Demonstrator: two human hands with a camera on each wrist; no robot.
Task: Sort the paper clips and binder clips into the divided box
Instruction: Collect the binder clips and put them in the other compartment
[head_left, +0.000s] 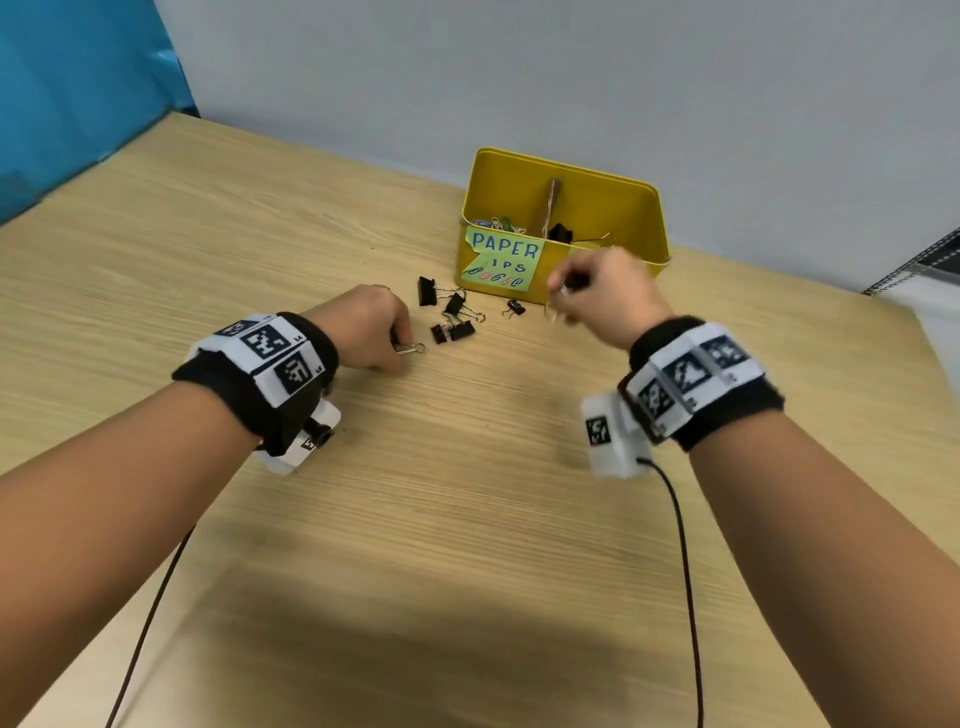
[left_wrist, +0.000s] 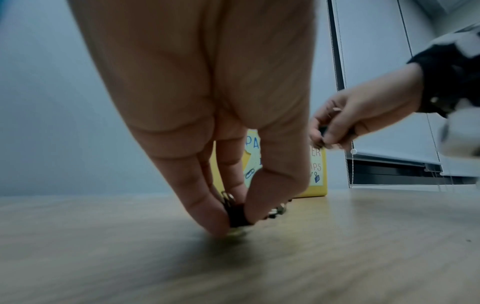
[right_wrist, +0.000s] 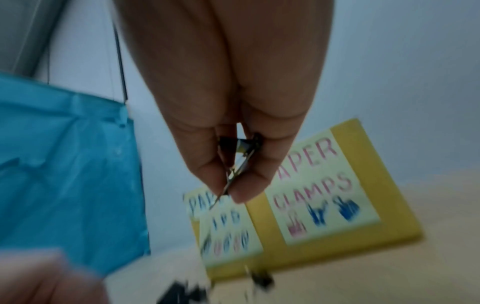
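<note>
Both hands pinching binder clips, yellow divided box behind.

Left hand (head_left: 363, 327) at table (head_left: 208, 260) level, thumb and fingers (left_wrist: 202, 205) clamped on a black binder clip (left_wrist: 237, 216) touching the wood. Loose binder clips (head_left: 452, 317) lie between the hands. Right hand (head_left: 608, 296) raised just before the divided box (head_left: 613, 197), fingertips (right_wrist: 244, 189) clamped on the wire handles of a second binder clip (right_wrist: 240, 144), body up near the palm.

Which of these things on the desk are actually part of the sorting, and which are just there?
Part of the job:
- yellow divided box
- loose binder clips on the table
- binder clip pinched by left hand
- binder clip held by right hand
- paper clips in the box

Just there:
- blue sheet
- window blind cord
</note>
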